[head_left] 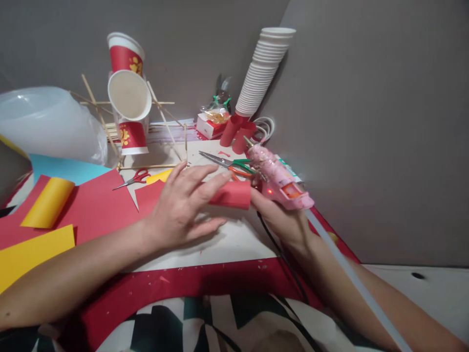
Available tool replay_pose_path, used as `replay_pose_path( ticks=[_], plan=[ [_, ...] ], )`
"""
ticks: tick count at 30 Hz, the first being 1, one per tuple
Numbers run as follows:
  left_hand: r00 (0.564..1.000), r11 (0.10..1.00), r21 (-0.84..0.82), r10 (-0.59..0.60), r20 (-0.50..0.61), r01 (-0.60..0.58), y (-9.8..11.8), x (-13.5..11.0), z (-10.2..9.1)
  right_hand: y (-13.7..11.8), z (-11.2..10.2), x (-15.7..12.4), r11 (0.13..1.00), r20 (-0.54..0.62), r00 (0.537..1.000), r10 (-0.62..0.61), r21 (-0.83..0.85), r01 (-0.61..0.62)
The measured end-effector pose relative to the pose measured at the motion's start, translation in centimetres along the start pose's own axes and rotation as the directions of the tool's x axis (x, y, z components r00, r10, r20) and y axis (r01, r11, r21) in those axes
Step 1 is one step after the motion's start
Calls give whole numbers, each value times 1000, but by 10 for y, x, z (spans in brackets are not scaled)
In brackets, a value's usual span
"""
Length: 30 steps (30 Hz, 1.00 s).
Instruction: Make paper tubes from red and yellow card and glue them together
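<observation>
My left hand (183, 208) reaches over the sheet and curves around a red paper tube (236, 195), its thumb on the near side and its fingers on the far side. The tube lies level, and its right end comes close to the fingers of my right hand (273, 210). That hand is wrapped round a pink hot glue gun (276, 176), whose nozzle points up and left. A small orange light glows on the gun, and a long clear glue stick (359, 283) runs out of its back. Green-and-orange-handled scissors (227, 162) lie just beyond the tube.
Two upright red paper tubes (244, 137) stand near a tall stack of white paper cups (264, 68). At back left, red cups (126, 54) rise within a wooden stick frame (98, 117). Red-handled scissors (135, 178), red paper (98, 205) and a yellow paper roll (49, 203) lie left.
</observation>
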<state>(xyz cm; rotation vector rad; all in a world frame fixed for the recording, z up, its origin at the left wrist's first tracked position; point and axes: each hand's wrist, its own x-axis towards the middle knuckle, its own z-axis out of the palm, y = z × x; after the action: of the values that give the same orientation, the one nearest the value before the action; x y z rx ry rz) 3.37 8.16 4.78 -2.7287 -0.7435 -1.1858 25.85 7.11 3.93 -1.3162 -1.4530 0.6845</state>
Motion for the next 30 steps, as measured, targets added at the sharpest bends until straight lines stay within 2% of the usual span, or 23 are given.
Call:
replay_pose_path(
  ticks=[1,3,5,7,8,10,12,15,19,24,30],
  plan=[
    [998,997,-66,-38,-56,35,0,2,-4,0,-3,4,1000,-36,999,6,13,-6],
    [965,953,-250,-213,-151,171,-1,7,-10,0,-9,11,999,-112,993,26,45,-21],
    [871,811,-472,-464,-159,346,-2,12,-13,-2,-15,16,997,-146,989,38,77,-27],
    [737,581,-654,-673,-53,484,-4,17,-12,-4,-18,18,995,-145,988,46,94,-32],
    [674,455,-715,-738,32,531,-4,19,-11,-5,-19,18,995,-146,988,50,87,-37],
    [563,209,-775,-797,218,596,-5,22,-8,-7,-21,18,998,-166,984,57,46,-50],
    [497,28,-782,-786,368,622,-5,24,-6,-8,-22,18,999,-156,987,42,10,-41],
    [473,-111,-766,-728,496,633,-3,23,-3,-6,-22,16,1000,-94,996,9,28,-6],
    [464,-209,-706,-623,630,677,0,20,0,0,-19,13,998,-66,997,43,49,-39],
    [451,-221,-639,-543,708,737,3,18,2,-1,-13,11,990,-80,992,95,111,-86],
    [454,-207,-617,-511,730,759,6,15,3,-2,-11,9,972,-18,994,105,211,-99]
  ],
)
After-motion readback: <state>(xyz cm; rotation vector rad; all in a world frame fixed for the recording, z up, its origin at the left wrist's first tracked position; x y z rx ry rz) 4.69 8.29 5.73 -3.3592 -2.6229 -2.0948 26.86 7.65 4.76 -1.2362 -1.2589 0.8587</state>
